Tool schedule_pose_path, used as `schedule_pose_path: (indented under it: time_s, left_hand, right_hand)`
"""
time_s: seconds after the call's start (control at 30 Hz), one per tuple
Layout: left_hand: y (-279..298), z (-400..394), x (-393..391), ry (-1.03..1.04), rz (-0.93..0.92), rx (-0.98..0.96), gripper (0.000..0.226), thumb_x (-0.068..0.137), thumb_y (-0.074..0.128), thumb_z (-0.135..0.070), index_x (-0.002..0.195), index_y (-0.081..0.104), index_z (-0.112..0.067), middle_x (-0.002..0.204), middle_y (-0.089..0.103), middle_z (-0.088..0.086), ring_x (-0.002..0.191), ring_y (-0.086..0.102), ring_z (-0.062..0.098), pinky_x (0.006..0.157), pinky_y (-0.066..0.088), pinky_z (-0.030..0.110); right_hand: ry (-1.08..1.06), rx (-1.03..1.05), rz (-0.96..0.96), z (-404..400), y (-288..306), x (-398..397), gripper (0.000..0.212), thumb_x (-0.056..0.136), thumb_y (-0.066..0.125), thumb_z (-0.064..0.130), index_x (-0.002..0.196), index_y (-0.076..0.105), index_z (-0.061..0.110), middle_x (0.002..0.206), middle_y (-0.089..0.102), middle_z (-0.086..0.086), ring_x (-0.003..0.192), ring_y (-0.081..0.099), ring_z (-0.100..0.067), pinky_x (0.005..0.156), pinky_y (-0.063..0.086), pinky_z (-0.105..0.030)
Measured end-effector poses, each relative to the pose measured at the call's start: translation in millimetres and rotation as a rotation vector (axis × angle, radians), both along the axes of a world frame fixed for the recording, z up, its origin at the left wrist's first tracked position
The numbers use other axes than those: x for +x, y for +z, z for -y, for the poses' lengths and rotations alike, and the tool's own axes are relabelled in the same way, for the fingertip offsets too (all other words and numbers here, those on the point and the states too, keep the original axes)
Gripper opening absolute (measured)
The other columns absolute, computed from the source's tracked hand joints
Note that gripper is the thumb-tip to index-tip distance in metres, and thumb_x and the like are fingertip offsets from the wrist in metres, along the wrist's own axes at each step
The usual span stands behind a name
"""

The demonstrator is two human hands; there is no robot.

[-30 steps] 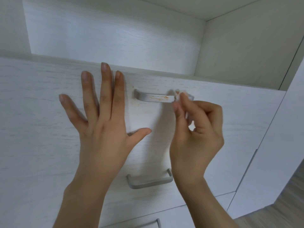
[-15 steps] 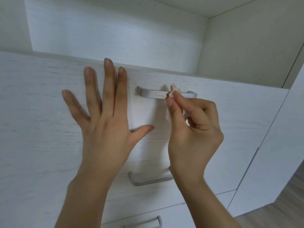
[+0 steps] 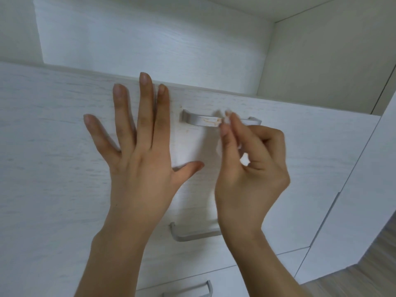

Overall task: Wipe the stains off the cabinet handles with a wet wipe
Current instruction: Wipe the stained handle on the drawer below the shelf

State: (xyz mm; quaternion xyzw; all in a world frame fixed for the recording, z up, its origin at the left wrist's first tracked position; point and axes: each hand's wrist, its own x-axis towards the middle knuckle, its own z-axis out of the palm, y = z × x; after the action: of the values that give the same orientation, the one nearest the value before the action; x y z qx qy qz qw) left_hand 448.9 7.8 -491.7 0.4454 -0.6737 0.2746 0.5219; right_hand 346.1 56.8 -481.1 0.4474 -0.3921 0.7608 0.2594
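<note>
A silver top handle [image 3: 199,120] on a white drawer front [image 3: 53,146] carries an orange-brown stain near its middle. My right hand [image 3: 250,168] pinches a small white wet wipe [image 3: 227,115] between thumb and fingers and presses it on the handle just right of the stain. My left hand [image 3: 137,151] lies flat with fingers spread on the drawer front, left of the handle. The wipe is blurred and mostly hidden by my fingers.
A second silver handle [image 3: 188,235] sits lower down, partly behind my right wrist, and a third handle [image 3: 192,291] shows at the bottom edge. An open white shelf recess [image 3: 150,39] lies above. A tall white cabinet panel [image 3: 364,200] and wooden floor [image 3: 364,281] are at the right.
My right hand with the wipe slid left along the top handle, then back a little to the right. My left hand stays flat on the drawer front.
</note>
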Motion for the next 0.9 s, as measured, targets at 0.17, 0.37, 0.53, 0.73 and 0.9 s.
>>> schedule_pose_path:
  time_s: [0.17, 0.37, 0.53, 0.73, 0.9]
  left_hand:
    - [1, 0, 0, -0.002, -0.003, -0.002, 0.119, 0.059, 0.072, -0.063, 0.149, 0.017, -0.007, 0.156, 0.015, 0.017, 0.140, 0.004, 0.039, 0.103, -0.002, 0.068]
    - [1, -2, 0, 0.010, 0.006, 0.003, 0.119, 0.060, 0.070, -0.064, 0.149, 0.015, -0.007, 0.156, 0.014, 0.017, 0.141, 0.006, 0.040, 0.104, -0.001, 0.067]
    - [-1, -1, -1, 0.007, -0.006, -0.002, 0.119, 0.061, 0.072, -0.065, 0.149, 0.017, -0.007, 0.156, 0.014, 0.015, 0.142, 0.005, 0.038, 0.105, -0.003, 0.065]
    - [-1, 0, 0, -0.002, -0.009, 0.000, 0.119, 0.062, 0.073, -0.065, 0.150, 0.016, -0.008, 0.157, 0.012, 0.014, 0.142, 0.004, 0.037, 0.106, -0.006, 0.063]
    - [0, -3, 2, -0.028, -0.007, 0.006, 0.120, 0.059, 0.074, -0.062, 0.150, 0.016, -0.008, 0.157, 0.013, 0.014, 0.142, 0.004, 0.037, 0.106, -0.006, 0.063]
  right_hand:
    - [0.044, 0.031, 0.049, -1, 1, 2, 0.017, 0.083, 0.070, 0.007, 0.099, 0.072, 0.011, 0.080, 0.052, 0.007, 0.067, 0.049, 0.003, 0.064, 0.037, -0.004]
    - [0.046, 0.022, 0.087, -9, 5, -8, 0.017, 0.085, 0.068, 0.013, 0.101, 0.069, 0.019, 0.082, 0.050, 0.012, 0.068, 0.049, 0.007, 0.067, 0.038, -0.004]
    - [0.005, 0.066, -0.093, -5, 2, 1, 0.019, 0.083, 0.069, 0.004, 0.101, 0.071, 0.008, 0.083, 0.053, 0.002, 0.069, 0.050, 0.000, 0.067, 0.038, -0.004]
    - [-0.003, 0.046, -0.068, -2, 0, 7, 0.019, 0.083, 0.069, 0.003, 0.101, 0.071, 0.007, 0.084, 0.054, 0.002, 0.069, 0.050, 0.000, 0.067, 0.038, -0.004]
    - [0.086, 0.048, 0.045, -8, 4, 4, 0.016, 0.085, 0.068, 0.014, 0.100, 0.071, 0.018, 0.082, 0.054, 0.010, 0.068, 0.051, 0.003, 0.066, 0.038, -0.005]
